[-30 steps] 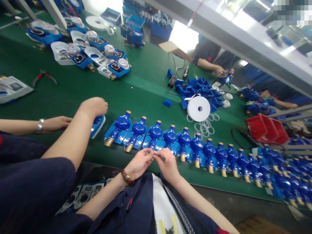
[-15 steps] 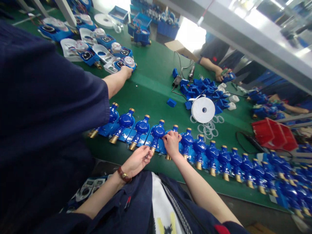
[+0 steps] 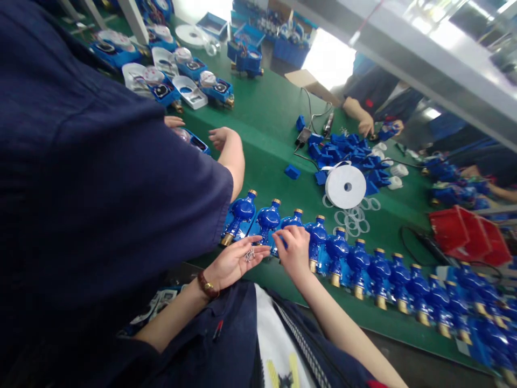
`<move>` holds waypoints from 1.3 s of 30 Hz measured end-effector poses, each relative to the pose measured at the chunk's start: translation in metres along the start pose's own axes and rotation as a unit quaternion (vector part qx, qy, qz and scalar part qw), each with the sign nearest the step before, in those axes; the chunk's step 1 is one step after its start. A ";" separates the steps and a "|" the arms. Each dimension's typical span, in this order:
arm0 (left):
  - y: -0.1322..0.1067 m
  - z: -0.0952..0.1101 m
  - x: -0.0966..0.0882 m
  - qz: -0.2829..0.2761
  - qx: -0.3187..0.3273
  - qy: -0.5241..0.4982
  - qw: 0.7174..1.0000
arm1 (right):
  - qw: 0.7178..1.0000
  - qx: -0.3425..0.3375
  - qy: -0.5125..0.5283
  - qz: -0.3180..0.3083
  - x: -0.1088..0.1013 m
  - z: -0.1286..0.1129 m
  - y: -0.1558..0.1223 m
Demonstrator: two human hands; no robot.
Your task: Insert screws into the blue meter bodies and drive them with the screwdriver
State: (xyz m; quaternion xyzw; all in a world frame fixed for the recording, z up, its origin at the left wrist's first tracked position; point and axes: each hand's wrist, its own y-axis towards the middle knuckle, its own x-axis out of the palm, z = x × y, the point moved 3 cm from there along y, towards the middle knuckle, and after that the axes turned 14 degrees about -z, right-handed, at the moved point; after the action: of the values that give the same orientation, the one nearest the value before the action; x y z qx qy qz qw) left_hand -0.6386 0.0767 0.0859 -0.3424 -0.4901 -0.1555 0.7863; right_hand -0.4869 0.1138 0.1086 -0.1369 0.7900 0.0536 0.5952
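Observation:
My left hand lies palm up at the near edge of the green belt, fingers loosely cupped round a few small metal screws. Just to its right, my right hand rests on a blue meter body with its fingertips pinched together; what they pinch is too small to make out. That body is one of a long row of blue meter bodies with brass ends, running off to the right.
A co-worker's dark sleeve fills the left, their hand above the belt. A white tape roll, white rings, blue parts and red bins lie right. Dial meters sit far left.
My left palm has turned up and opened, showing the screws. My right hand stays on the row. The co-worker's arm drew back from the far dial meters, and the view shifted left.

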 end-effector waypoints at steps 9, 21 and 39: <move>-0.001 -0.006 -0.006 -0.078 -0.035 0.017 0.996 | 0.961 -0.039 0.229 -0.152 0.013 -0.034 -0.013; -0.003 -0.009 -0.014 -0.053 -0.055 0.024 0.997 | 0.958 -0.114 0.217 -0.151 0.015 -0.022 -0.001; -0.021 -0.005 -0.028 0.155 0.066 -0.022 0.985 | 0.951 -0.185 -0.177 -0.170 0.045 -0.018 0.085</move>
State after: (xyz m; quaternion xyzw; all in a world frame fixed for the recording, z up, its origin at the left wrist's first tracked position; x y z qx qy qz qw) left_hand -0.6605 0.0553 0.0675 -0.3648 -0.4574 0.0092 0.8109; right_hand -0.5389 0.1838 0.0639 -0.3655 0.6130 0.1203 0.6900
